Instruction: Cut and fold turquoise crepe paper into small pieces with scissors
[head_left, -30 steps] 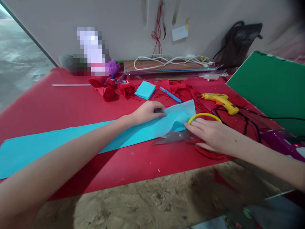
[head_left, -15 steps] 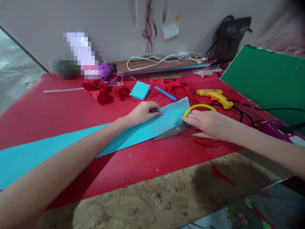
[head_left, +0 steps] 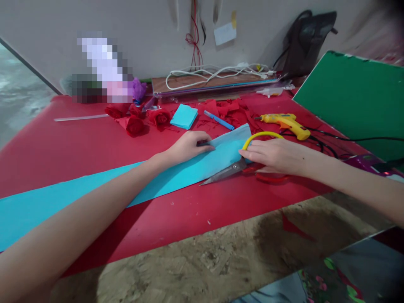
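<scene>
A long strip of light blue paper [head_left: 170, 176] runs across the red tabletop from the left edge, its right end folded over in a paler flap [head_left: 232, 141]. My left hand [head_left: 192, 145] is closed on the strip's upper edge beside that flap, fingers curled and thumb over the paper; a dark gap or object between thumb and fingers cannot be made out. My right hand [head_left: 268, 155] grips scissors [head_left: 229, 170] with one yellow and one red handle. Their blades lie along the strip's lower edge, pointing left, and look nearly closed.
Behind the strip lie red paper roses [head_left: 134, 125], a blue paper square [head_left: 184, 116], a blue pen [head_left: 219, 120] and red scraps [head_left: 227, 110]. A yellow glue gun [head_left: 288, 124] with a cord is near my right hand, before a green board [head_left: 353, 97]. White cables [head_left: 202, 78] lie at the back.
The view has shifted slightly. My right hand and the scissors sit a little higher in the picture; both hands keep their holds and the paper looks the same.
</scene>
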A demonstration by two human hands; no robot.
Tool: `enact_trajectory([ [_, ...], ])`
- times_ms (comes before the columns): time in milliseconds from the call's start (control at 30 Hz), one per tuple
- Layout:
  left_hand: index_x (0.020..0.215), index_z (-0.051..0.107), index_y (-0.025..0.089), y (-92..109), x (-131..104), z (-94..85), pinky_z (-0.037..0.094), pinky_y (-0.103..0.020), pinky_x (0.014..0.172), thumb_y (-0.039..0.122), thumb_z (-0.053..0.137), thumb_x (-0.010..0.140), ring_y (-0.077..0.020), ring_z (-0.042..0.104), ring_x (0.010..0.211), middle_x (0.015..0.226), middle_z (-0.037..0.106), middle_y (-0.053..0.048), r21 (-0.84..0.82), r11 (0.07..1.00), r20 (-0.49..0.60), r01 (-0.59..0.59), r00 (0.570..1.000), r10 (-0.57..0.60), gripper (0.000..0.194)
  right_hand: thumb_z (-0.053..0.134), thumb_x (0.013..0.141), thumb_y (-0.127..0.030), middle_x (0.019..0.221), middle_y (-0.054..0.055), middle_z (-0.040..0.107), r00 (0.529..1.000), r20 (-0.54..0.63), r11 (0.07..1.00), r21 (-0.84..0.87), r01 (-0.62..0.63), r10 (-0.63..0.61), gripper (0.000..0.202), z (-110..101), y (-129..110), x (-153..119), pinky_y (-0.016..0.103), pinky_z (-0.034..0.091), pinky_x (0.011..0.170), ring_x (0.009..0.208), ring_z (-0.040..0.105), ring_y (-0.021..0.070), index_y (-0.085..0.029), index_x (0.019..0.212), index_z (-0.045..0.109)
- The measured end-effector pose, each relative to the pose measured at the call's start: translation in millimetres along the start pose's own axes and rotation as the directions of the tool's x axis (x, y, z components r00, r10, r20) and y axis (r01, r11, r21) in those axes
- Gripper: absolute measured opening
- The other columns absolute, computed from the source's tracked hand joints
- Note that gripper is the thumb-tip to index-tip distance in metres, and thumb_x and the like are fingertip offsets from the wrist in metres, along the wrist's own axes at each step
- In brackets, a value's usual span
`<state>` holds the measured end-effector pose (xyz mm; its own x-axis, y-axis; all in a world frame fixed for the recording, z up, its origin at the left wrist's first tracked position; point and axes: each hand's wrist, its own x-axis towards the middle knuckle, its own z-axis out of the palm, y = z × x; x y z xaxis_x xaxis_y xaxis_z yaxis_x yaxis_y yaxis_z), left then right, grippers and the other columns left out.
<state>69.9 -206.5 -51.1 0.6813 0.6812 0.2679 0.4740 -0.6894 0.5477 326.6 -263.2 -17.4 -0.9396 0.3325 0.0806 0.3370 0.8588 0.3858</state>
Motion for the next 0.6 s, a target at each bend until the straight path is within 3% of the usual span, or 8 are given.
enact_trajectory([
  [400, 0.078, 0.060, 0.013, 2.3, 0.3, -0.2, 0.040, -0.023, 0.065, 0.029, 0.055, 0.077, -0.0124, 0.053, 0.070, 0.076, 0.061, -0.003, 0.003, 1.000, 0.011, 0.009, 1.000, -0.009, 0.017, 0.043, 0.079, -0.019, 0.095, 0.013, 0.060, 0.999, 0.046, 0.996, 0.089, -0.014, 0.010, 0.033, 4.5, 2.1, -1.1, 0.031, 0.047, 0.060, 0.091, 0.056, 0.0229, -0.008, 0.110, 0.046],
  [600, 0.079, 0.060, 0.012, 1.2, 0.4, 0.7, 0.040, -0.022, 0.064, 0.027, 0.056, 0.077, -0.0120, 0.054, 0.069, 0.076, 0.061, -0.003, -0.001, 1.000, 0.004, -0.003, 1.000, 0.003, 0.015, 0.046, 0.074, -0.016, 0.100, 0.020, 0.056, 0.996, 0.066, 0.985, 0.162, -0.062, 0.052, 0.041, 3.8, -6.3, -4.3, 0.034, 0.048, 0.060, 0.085, 0.058, 0.0252, -0.002, 0.113, 0.042],
])
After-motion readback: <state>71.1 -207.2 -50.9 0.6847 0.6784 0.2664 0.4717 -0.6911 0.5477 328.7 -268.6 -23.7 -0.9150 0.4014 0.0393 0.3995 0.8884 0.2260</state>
